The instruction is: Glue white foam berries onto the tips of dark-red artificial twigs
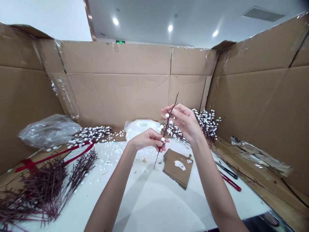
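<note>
A dark brown artificial twig (165, 130) with several white foam berries stands slanted above the table. My left hand (148, 140) pinches its lower stem between thumb and fingers, and the thin end points down past them. My right hand (184, 120) is at the upper part, its fingers curled about the twig close to the top berries. Whether a loose berry is between those fingers I cannot make out. Below lies a brown cardboard piece (177, 166) with white glue patches (180, 165).
Bare twigs (45, 183) lie in a heap at left, near a red ribbon (72, 149). Berried branches (94, 132) and a clear plastic bag (49, 130) sit behind. More berried branches (209, 124) stand at right, with black (228, 170) and red cutters (231, 182) nearer. Cardboard walls (120, 93) surround the table.
</note>
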### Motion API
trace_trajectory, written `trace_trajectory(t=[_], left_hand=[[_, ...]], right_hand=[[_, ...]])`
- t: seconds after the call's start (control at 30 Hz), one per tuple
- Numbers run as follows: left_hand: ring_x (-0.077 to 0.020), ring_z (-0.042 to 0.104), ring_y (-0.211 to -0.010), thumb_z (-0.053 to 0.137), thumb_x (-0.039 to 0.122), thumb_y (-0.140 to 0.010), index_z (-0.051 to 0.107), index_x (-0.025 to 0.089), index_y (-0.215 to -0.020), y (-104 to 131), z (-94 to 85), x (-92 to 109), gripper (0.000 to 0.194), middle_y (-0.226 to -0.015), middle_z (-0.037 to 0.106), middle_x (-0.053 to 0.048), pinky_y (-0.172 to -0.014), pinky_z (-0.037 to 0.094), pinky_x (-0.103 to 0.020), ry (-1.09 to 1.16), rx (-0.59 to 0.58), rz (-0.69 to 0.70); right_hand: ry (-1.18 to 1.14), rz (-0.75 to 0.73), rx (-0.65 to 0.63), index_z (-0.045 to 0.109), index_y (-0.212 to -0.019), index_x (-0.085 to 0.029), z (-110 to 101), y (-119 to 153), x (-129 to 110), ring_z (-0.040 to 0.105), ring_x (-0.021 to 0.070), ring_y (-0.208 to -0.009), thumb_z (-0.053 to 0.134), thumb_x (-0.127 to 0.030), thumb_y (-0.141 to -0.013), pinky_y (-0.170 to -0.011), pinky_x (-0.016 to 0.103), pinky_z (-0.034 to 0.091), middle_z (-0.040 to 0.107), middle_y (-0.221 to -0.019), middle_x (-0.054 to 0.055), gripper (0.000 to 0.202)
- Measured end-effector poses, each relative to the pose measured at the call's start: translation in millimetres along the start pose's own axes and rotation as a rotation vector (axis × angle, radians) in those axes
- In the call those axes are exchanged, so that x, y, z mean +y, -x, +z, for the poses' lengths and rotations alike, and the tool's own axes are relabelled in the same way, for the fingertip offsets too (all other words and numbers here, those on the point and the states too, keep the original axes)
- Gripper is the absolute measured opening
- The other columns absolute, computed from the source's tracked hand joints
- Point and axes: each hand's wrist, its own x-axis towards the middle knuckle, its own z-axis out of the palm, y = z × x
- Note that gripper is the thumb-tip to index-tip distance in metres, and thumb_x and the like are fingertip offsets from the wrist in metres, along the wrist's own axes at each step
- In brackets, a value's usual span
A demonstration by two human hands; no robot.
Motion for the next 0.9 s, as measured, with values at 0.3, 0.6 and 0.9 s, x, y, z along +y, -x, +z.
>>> trace_trajectory(t=[0.3,0.6,0.9], left_hand=[[-0.0115,0.061,-0.053,0.078,0.026,-0.063,0.075,0.015,-0.082,-4.3,0.1,-6.2,0.022,-0.064,0.070,-0.007,-0.051,0.046,-0.021,0.078,-0.020,0.028],[-0.0253,0.070,-0.084,0.081,0.028,-0.059,0.069,0.021,-0.106,4.2,-6.2,-7.4,0.049,-0.098,0.071,-0.014,-0.057,0.047,-0.024,0.121,0.039,0.073],[-0.0189,0.066,-0.088,0.071,0.036,-0.068,0.068,0.015,-0.104,50.1,-52.7,-54.1,0.042,-0.102,0.070,-0.013,-0.075,0.050,-0.027,-0.155,0.530,-0.146]], right_hand=[[-0.083,-0.043,0.076,0.062,-0.074,-0.020,11.1,-0.5,4.2,0.067,0.0163,-0.084,0.067,-0.032,-0.073,-0.086,0.035,0.053,0.065,-0.077,0.000,0.013],[0.052,-0.076,0.207,0.061,-0.074,-0.022,11.2,1.3,6.8,0.064,0.0123,-0.073,0.063,-0.030,-0.075,-0.072,0.028,0.054,0.066,-0.083,0.000,0.009],[0.169,-0.175,0.148,0.065,-0.084,-0.028,-6.1,-1.5,9.7,0.066,0.0169,-0.082,0.063,-0.044,-0.077,-0.060,0.027,0.052,0.066,-0.093,0.000,0.018]])
